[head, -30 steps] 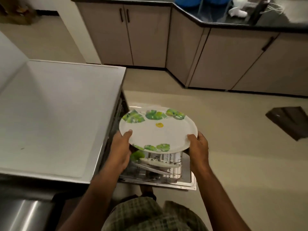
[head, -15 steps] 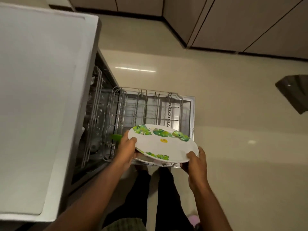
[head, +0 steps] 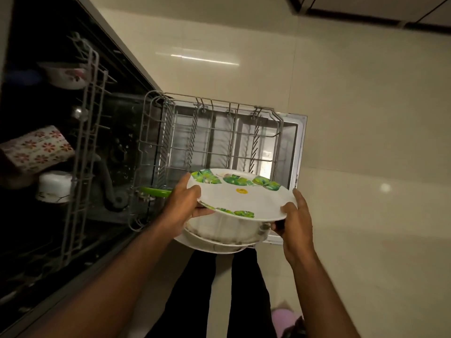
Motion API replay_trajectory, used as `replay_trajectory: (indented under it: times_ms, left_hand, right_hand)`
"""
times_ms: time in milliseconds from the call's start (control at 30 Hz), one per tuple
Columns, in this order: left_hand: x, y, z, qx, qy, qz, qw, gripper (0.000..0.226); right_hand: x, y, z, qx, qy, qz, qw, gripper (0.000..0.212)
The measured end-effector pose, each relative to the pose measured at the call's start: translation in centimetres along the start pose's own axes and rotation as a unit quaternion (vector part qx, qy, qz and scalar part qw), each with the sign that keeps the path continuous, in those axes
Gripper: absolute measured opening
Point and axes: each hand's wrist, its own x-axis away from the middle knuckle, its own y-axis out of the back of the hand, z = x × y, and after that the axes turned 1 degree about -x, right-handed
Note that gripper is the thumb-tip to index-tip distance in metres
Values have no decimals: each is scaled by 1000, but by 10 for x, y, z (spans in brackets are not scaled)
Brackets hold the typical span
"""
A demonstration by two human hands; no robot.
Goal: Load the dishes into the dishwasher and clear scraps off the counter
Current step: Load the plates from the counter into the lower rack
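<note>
I hold a stack of dishes over the near end of the pulled-out lower rack [head: 219,132] of the open dishwasher. On top lies a white plate with green leaf prints [head: 240,195]; under it sit a steel bowl [head: 227,230] and another white plate [head: 212,246]. My left hand [head: 181,203] grips the stack's left rim, thumb on top. At the right rim my right hand [head: 296,218] grips it the same way. A green-handled utensil [head: 155,191] pokes out beside my left hand.
The upper rack [head: 83,147] at left carries a floral bowl [head: 67,76], a floral-patterned box [head: 36,148] and a white cup [head: 55,186]. The dishwasher door [head: 301,147] lies open on the tiled floor. My legs stand below the stack.
The view has tilted further down and closer to the dishwasher. The stack of dishes has lowered slightly toward the near end of the lower rack, both hands still holding it.
</note>
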Motion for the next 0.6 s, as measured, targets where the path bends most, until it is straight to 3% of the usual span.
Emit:
replay_trajectory:
  times_ms: [200,333,400,500,600]
  left_hand:
    - [-20,-13,-2,20,2,11,1000,55]
    - [-15,-25,-1,73,19,33,997,55]
    - [-8,-37,3,87,28,46,995,55]
    - [-4,-47,11,25,44,92,995,52]
    - [-6,-49,10,-109,-7,82,991,58]
  right_hand:
    - [-38,9,12,11,20,33,999,52]
    - [-36,6,34,-20,11,53,998,28]
    - [-32,1,50,2,33,68,997,32]
    - [-27,-3,83,107,170,22,979,29]
    - [-24,-8,123,222,362,-22,905,17]
